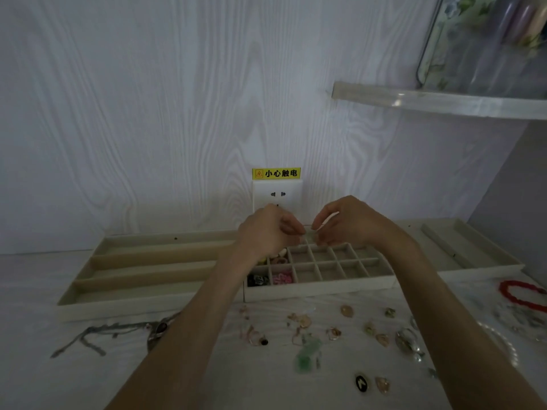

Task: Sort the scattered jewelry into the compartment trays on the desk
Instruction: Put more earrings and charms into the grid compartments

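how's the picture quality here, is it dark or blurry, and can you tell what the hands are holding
Head view: dim and bluish, soft throughout; wide-angle bend curves the shelf; left hand and right hand pinch something small and pale, too blurred to identify, above the grid tray.

Three trays sit in a row along the back of the desk (35,291) against the wall: a long-slot tray (142,270) on the left, a grid tray (325,267) in the middle, another slotted tray (461,247) on the right. Both hands, left hand (266,229) and right hand (349,221), meet above the grid tray. Loose jewelry (302,321) lies scattered in front of the trays. A wall socket (276,196) is behind the hands.
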A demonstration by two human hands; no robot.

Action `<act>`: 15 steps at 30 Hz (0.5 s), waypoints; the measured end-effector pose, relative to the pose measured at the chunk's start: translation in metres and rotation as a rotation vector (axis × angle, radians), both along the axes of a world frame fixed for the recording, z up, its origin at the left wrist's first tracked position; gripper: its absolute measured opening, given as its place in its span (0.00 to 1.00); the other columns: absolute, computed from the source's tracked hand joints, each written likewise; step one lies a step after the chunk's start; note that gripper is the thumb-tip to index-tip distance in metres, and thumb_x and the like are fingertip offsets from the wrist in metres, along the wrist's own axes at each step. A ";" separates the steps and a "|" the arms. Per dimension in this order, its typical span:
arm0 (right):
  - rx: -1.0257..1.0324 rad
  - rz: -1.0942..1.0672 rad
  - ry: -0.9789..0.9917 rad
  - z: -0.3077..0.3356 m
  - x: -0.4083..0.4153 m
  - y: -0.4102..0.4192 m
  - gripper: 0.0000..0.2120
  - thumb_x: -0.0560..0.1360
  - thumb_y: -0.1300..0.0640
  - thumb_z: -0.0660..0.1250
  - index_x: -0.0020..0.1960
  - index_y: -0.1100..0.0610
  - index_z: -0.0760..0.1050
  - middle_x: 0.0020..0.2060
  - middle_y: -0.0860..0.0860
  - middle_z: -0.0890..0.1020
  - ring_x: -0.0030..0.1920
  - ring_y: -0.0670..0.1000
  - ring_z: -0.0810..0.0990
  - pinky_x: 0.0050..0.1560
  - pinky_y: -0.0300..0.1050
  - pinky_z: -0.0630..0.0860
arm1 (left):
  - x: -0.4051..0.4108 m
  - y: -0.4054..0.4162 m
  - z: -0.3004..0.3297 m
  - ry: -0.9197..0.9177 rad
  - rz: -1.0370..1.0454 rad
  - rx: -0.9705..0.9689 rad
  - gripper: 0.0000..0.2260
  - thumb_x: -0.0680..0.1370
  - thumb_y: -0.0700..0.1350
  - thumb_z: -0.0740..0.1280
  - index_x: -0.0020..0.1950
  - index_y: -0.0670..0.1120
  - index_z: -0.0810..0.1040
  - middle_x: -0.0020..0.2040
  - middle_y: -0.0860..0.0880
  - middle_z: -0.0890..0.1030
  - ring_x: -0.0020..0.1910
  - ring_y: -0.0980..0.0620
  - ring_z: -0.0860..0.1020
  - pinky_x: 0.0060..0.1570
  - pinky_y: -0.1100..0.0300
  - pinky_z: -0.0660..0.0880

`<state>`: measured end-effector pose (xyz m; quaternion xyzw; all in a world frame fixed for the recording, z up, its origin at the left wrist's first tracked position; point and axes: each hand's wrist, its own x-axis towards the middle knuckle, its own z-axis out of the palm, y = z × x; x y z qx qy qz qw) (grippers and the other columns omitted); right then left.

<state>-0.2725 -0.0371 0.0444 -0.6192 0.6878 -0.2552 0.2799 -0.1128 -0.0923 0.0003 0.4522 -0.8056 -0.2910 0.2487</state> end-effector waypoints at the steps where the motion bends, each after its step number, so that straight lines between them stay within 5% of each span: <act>1: 0.018 0.016 0.006 -0.002 0.001 -0.003 0.09 0.65 0.68 0.74 0.40 0.56 0.79 0.39 0.58 0.84 0.43 0.55 0.84 0.51 0.48 0.81 | 0.000 -0.001 -0.002 -0.035 0.006 -0.020 0.05 0.69 0.48 0.75 0.43 0.56 0.84 0.43 0.57 0.84 0.46 0.58 0.81 0.53 0.54 0.77; 10: 0.076 0.044 0.147 -0.016 0.003 -0.013 0.08 0.65 0.65 0.74 0.39 0.54 0.79 0.33 0.51 0.83 0.32 0.44 0.80 0.34 0.34 0.73 | 0.006 -0.003 -0.011 -0.189 -0.035 -0.095 0.07 0.70 0.49 0.74 0.47 0.58 0.84 0.43 0.60 0.82 0.43 0.59 0.79 0.46 0.60 0.77; 15: 0.057 0.092 0.198 -0.020 0.005 -0.012 0.09 0.67 0.64 0.74 0.43 0.52 0.83 0.35 0.47 0.82 0.40 0.46 0.82 0.43 0.36 0.78 | 0.007 -0.001 -0.009 -0.227 -0.034 -0.168 0.05 0.69 0.50 0.75 0.44 0.58 0.84 0.38 0.62 0.79 0.42 0.61 0.78 0.43 0.62 0.75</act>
